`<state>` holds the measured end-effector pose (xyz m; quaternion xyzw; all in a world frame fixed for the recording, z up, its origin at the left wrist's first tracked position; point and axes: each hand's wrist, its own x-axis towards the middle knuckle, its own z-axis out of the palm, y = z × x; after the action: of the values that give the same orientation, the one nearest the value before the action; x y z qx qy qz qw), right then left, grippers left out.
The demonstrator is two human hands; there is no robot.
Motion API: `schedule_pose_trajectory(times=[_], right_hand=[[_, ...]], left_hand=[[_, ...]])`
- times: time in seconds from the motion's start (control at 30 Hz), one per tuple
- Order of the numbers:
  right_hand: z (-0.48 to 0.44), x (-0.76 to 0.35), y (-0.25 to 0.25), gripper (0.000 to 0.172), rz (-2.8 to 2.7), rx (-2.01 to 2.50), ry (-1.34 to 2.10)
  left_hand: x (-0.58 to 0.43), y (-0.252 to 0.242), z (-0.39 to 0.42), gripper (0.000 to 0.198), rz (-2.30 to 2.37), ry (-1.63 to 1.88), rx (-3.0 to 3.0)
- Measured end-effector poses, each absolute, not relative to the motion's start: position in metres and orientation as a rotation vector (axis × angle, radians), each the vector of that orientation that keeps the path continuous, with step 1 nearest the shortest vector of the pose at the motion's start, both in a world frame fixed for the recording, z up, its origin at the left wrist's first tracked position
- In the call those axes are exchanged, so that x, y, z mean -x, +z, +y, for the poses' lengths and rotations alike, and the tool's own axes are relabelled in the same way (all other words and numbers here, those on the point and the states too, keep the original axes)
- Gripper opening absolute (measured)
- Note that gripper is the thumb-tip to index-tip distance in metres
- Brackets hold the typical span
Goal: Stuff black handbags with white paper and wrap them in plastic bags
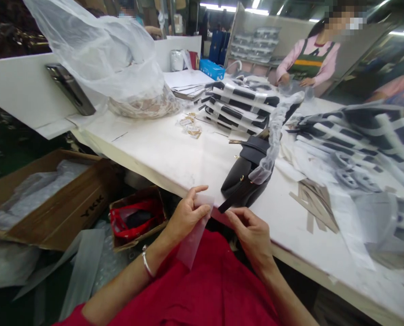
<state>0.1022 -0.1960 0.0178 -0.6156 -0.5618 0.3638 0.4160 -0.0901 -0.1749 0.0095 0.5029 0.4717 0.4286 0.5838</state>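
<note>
A black handbag (240,174) rests near the front edge of the white table, its raised handle (274,131) wrapped in clear plastic. My right hand (252,233) pinches the end of a dark strap (229,203) that hangs from the bag toward me. In my left hand (188,215) is a strip of translucent plastic film (194,242), held between thumb and fingers and dangling over my red clothing. The two hands are a short way apart, both at the table's edge.
Behind the bag lie stacked black pieces with white wrapping (242,106). Grey-brown strips (315,203) are on the right. A plastic-covered bundle (144,99) and a dark flask (71,88) stand left. Cardboard boxes (96,199) sit below. A co-worker (310,59) works across the table.
</note>
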Motion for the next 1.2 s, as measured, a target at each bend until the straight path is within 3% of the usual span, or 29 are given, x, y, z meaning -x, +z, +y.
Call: schedule_pose_trajectory(times=[0.2,0.3,0.43,0.57,0.77,0.97,1.2], right_hand=[[-0.194,-0.085,0.034,0.031,-1.562,1.339,1.029],[-0.192,-0.078,0.029,0.018,-1.567,1.269,1.051],[-0.195,-0.078,0.017,0.028,-1.496,1.385,0.973],[-0.195,-0.094,0.011,0.029,-1.311,1.462,1.104],[-0.187,-0.113,-0.001,0.059,-1.088,1.64,1.185],[-0.184,-0.098,0.001,0.037,-1.195,1.524,1.077],[-0.191,-0.085,0.008,0.031,-0.972,1.36,1.238]], left_hand=[[0.095,0.011,-0.18,0.074,1.189,0.855,-1.614],[0.093,0.007,-0.183,0.063,1.164,0.811,-1.638],[0.09,0.001,-0.185,0.03,1.125,0.82,-1.512],[0.089,-0.007,-0.183,0.023,1.183,0.873,-1.432],[0.091,-0.02,-0.177,0.021,1.204,0.949,-1.29],[0.105,-0.027,-0.172,0.018,1.298,0.965,-1.615],[0.13,-0.047,-0.174,0.019,1.232,0.872,-1.961]])
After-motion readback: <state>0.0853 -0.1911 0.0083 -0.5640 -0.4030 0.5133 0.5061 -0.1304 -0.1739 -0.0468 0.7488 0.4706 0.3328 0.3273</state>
